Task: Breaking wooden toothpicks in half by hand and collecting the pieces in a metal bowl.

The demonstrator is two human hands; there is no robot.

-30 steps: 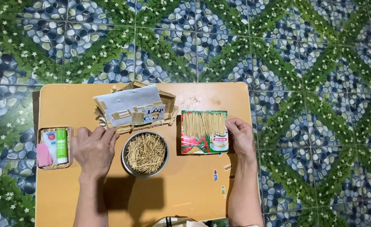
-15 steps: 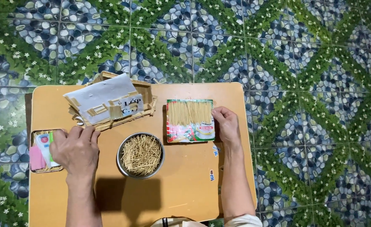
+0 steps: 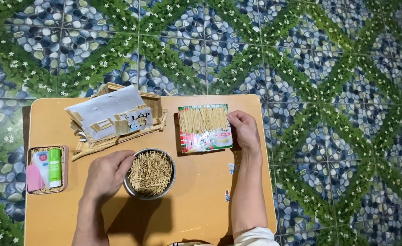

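Left hand (image 3: 104,175) rests palm-down on the rim of the metal bowl of toothpicks (image 3: 150,174), fingers loosely curled, gripping nothing. Right hand (image 3: 243,130) sits against the right edge of the open toothpick pack (image 3: 204,127), fingers curled at its side. Both on the wooden table (image 3: 201,200), model house (image 3: 114,118) behind.

Bare tabletop (image 3: 201,200) below bowl (image 3: 150,175); toothpick house (image 3: 114,119), packet (image 3: 204,128), and small tray (image 3: 47,169) crowding the upper half.
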